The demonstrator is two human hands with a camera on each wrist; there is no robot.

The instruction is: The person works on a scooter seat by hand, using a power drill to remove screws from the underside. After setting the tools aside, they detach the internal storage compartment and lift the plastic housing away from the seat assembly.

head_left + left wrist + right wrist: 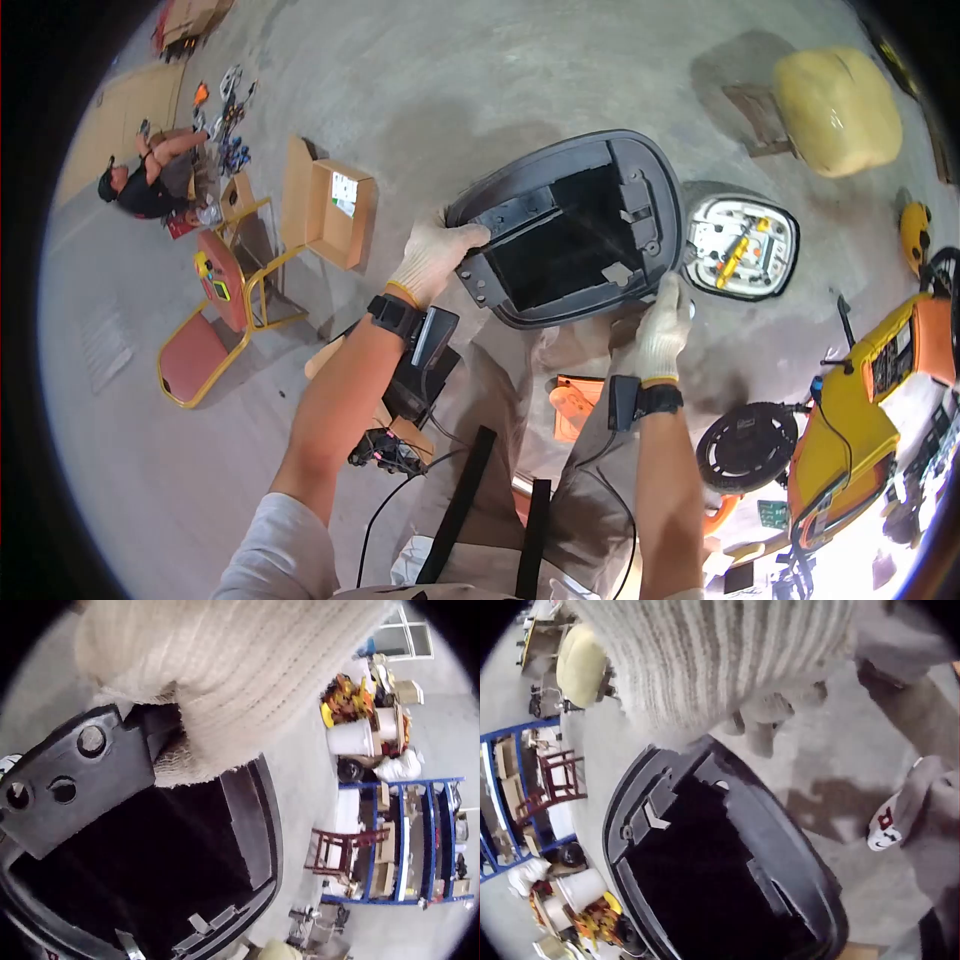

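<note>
Head view, looking down on a concrete floor (450,80). At centre, a big black plastic shell (570,235), oval with its hollow side up, is held off the floor. A yellow machine (850,420) stands at 4 o'clock from the shell. A red chair (225,310) with a yellow frame is at 8 o'clock, and a yellow cushion (838,110) is at 1 o'clock. An open cardboard box (335,205) sits at 9 o'clock. A white oval part (742,247) lies just beside the shell at 3 o'clock, and a black wheel (747,447) at 5 o'clock.

Both hands wear pale knit gloves. The left hand (432,262) grasps a grey bracket (75,780) at the shell's 9 o'clock edge. The right hand (664,330) clasps the rim at 5 o'clock, fingers curled.
</note>
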